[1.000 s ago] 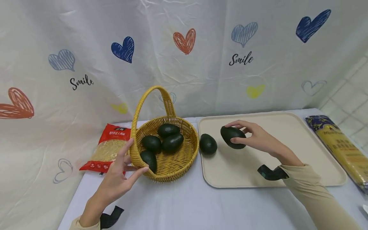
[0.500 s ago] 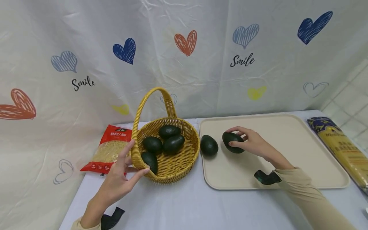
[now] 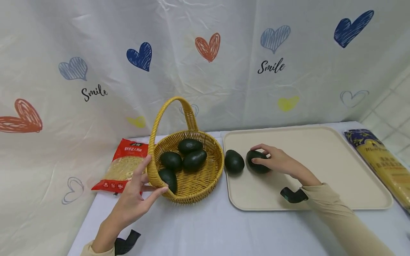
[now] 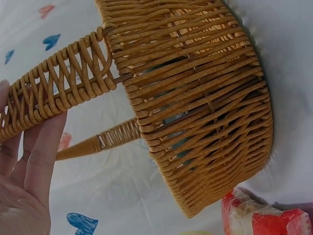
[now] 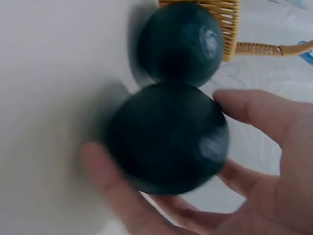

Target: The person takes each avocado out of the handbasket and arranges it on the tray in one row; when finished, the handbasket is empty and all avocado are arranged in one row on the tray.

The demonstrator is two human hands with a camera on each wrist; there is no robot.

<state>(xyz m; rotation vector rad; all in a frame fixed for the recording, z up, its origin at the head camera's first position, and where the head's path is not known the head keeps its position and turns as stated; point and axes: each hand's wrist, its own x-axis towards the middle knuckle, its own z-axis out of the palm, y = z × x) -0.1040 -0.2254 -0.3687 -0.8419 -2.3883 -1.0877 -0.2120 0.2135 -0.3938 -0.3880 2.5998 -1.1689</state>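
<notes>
A yellow wicker basket (image 3: 205, 179) with a tall handle (image 3: 160, 121) holds several dark green avocados (image 3: 191, 160). My left hand (image 3: 141, 192) is open, its straight fingers (image 4: 34, 161) touching the basket's near rim by the handle (image 4: 54, 93). Right of the basket lies a beige tray (image 3: 320, 167). One avocado (image 3: 234, 161) sits at the tray's left edge. Just right of it, almost touching, a second avocado (image 3: 256, 168) is down on the tray with my right hand (image 3: 269, 160) still curled round it; the thumb and fingers (image 5: 254, 110) wrap that avocado (image 5: 168, 139).
A red packet of noodles (image 3: 123, 165) lies left of the basket. A long yellow and blue pasta packet (image 3: 381, 160) lies right of the tray. A heart-printed curtain (image 3: 224, 71) hangs close behind. The white table (image 3: 208, 227) runs to the front.
My right hand has brought its avocado down and left, from above the tray onto it beside the other avocado. The left hand has stayed at the basket rim.
</notes>
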